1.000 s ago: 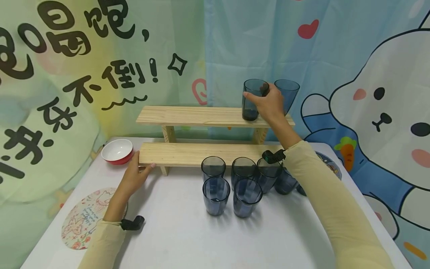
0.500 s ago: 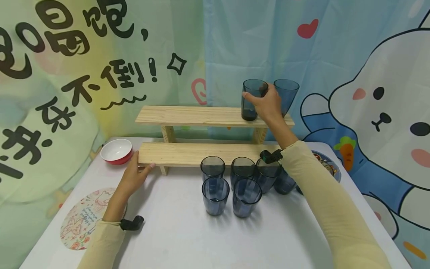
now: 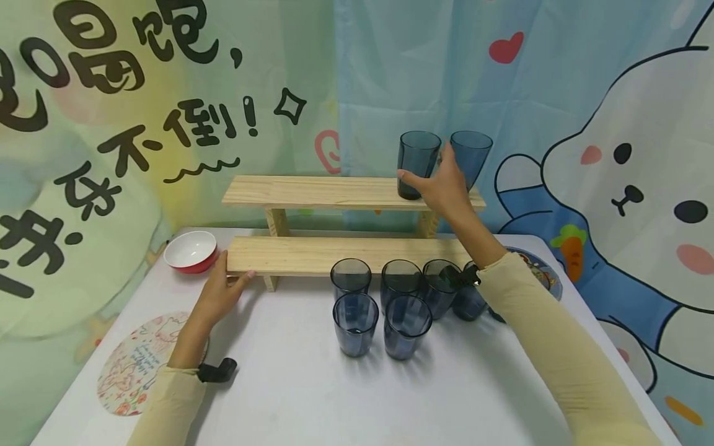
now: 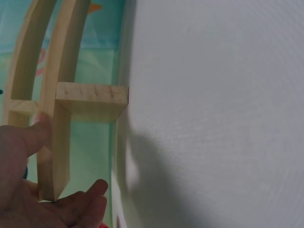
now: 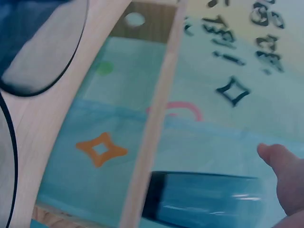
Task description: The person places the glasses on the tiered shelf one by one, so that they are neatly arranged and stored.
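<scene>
On the upper shelf (image 3: 312, 191) of the two-tier wooden rack (image 3: 334, 248), toward its right end, I see two blue-tinted glasses standing upright: a left-hand glass (image 3: 415, 155) and a right-hand glass (image 3: 474, 152). My right hand (image 3: 445, 186) is between them, thumb and fingers spread and gripping neither; the right wrist view shows the thumb apart from the nearer glass. Whether a fingertip touches either, I cannot tell. At the rack's left end, my left hand (image 3: 217, 298) holds the lower shelf (image 3: 279, 255) between thumb and fingers. In front of the rack, more glasses (image 3: 356, 328) stand clustered on the white table (image 3: 290, 384). Left of the rack sits a red bowl (image 3: 196, 266), white inside; front-left lies a round patterned mat (image 3: 134, 365).
</scene>
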`<state>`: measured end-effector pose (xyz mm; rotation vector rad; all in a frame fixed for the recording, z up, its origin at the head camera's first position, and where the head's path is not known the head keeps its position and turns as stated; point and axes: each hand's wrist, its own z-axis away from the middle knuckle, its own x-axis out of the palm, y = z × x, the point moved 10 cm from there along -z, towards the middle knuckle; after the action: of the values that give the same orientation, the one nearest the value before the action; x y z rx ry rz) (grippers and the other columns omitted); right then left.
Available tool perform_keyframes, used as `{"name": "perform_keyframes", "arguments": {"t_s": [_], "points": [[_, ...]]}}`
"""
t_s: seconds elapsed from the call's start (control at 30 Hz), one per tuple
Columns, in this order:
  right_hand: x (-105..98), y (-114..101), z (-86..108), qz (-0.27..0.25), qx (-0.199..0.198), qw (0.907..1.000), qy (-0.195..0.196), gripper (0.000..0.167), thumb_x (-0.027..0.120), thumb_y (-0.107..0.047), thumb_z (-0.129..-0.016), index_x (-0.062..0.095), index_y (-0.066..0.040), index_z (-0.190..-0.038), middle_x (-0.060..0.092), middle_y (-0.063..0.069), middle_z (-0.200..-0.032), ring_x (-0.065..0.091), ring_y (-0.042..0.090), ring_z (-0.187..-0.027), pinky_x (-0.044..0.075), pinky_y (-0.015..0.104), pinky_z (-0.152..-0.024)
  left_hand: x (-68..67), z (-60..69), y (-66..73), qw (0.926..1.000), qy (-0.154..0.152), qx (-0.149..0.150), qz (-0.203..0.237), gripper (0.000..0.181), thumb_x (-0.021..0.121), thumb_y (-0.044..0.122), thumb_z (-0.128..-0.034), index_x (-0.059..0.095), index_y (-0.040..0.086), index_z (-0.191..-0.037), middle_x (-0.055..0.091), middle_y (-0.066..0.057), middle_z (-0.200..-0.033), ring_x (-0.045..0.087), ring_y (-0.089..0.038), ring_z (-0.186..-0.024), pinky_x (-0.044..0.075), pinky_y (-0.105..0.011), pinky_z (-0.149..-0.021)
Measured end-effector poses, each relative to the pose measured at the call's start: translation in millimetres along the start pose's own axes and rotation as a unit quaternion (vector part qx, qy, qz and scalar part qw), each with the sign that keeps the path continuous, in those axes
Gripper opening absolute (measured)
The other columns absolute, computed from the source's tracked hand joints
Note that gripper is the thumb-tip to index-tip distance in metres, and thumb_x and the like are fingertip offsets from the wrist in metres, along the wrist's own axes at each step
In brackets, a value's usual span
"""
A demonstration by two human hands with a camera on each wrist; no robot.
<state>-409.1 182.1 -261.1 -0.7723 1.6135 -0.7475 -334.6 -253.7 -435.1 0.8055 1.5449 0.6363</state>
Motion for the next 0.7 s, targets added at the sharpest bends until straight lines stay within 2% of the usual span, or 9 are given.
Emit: {"name": "perform_keyframes", "arguments": {"t_s": [0.13, 0.27, 0.37, 0.5, 0.7], "points": [[-1.3, -8.4, 27.1, -0.034, -0.021, 0.9982, -0.044, 0.119, 0.073, -0.057, -0.095, -0.012, -0.018, -0.169, 0.0, 0.009, -0.178, 0.013, 0.03, -0.164, 0.025, 0.052, -0.13, 1.0, 0.5, -1.2, 1.0, -0.006, -0.003, 0.003, 0.081, 0.062, 0.02, -0.1083, 0.011, -0.01, -0.163, 0.03, -0.038, -0.159, 0.038, -0.052, -0.147, 0.039, -0.063, -0.118], [-5.7, -19.0, 64.7, -0.072, -0.079, 0.9926, -0.058, 0.096, 0.069, -0.05, -0.101, 0.014, -0.013, -0.17, 0.024, 0.008, -0.175, 0.03, 0.025, -0.159, 0.03, 0.04, -0.129, -0.7, 1.8, -2.2, 1.0, -0.004, -0.003, 0.007, 0.081, 0.062, 0.02, -0.1084, 0.01, -0.01, -0.163, 0.029, -0.038, -0.16, 0.038, -0.052, -0.147, 0.04, -0.063, -0.118], [-5.5, -20.1, 93.9, -0.085, -0.112, 0.9881, -0.061, 0.077, 0.066, -0.044, -0.105, 0.033, -0.009, -0.164, 0.042, 0.012, -0.165, 0.043, 0.026, -0.151, 0.037, 0.038, -0.125, -2.4, 2.3, -2.3, 0.9999, -0.001, 0.0, 0.012, 0.08, 0.061, 0.019, -0.1084, 0.01, -0.01, -0.163, 0.03, -0.038, -0.16, 0.038, -0.051, -0.147, 0.04, -0.063, -0.117], [3.1, -3.8, 130.0, -0.083, -0.113, 0.9881, -0.065, 0.067, 0.067, -0.041, -0.105, 0.043, -0.009, -0.159, 0.05, 0.012, -0.158, 0.048, 0.028, -0.147, 0.041, 0.039, -0.123, -2.3, 1.6, -2.1, 0.9999, -0.002, 0.004, 0.013, 0.08, 0.062, 0.017, -0.1083, 0.01, -0.012, -0.162, 0.03, -0.039, -0.159, 0.038, -0.051, -0.147, 0.04, -0.063, -0.117], [26.8, 37.6, 179.4, -0.035, -0.084, 0.9941, -0.06, 0.073, 0.073, -0.045, -0.1, 0.043, -0.012, -0.158, 0.05, 0.009, -0.158, 0.047, 0.03, -0.148, 0.041, 0.042, -0.122, -0.3, 0.5, -1.4, 0.9999, -0.004, 0.003, 0.015, 0.079, 0.061, 0.017, -0.1085, 0.011, -0.011, -0.162, 0.029, -0.039, -0.16, 0.037, -0.052, -0.148, 0.039, -0.063, -0.118]]}}
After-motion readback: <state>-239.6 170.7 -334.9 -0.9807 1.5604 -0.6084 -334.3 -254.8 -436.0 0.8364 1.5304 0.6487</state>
